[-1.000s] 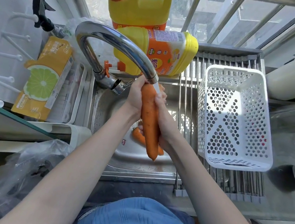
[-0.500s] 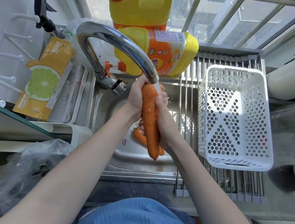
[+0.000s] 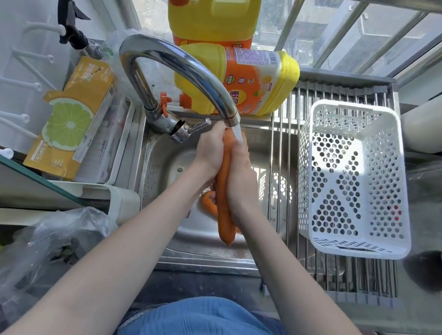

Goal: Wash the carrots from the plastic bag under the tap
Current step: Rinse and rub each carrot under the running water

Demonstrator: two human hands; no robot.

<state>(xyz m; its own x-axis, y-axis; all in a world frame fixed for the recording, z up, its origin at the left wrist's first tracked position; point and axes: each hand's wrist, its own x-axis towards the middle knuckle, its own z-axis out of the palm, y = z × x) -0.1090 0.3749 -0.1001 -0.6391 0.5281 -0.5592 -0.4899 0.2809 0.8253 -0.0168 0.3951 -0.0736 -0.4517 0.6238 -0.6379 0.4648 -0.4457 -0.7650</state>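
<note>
— Head view: where is the carrot (image 3: 224, 185)?
— Upright between both hands over the sink (image 3: 162, 163), its top just under the tap (image 3: 183, 69) spout, where water runs onto it.
— And the fingers?
— The left hand (image 3: 211, 151) curls its fingers round the upper part from one side; the right hand (image 3: 241, 176) wraps the other side, clamped on the same carrot.
— Anything else in the basin?
— A second carrot (image 3: 208, 201) lies on the sink bottom below the hands. The plastic bag (image 3: 32, 258) sits crumpled at lower left, and a white basket (image 3: 347, 247) stands on the drying rack (image 3: 290, 114).
</note>
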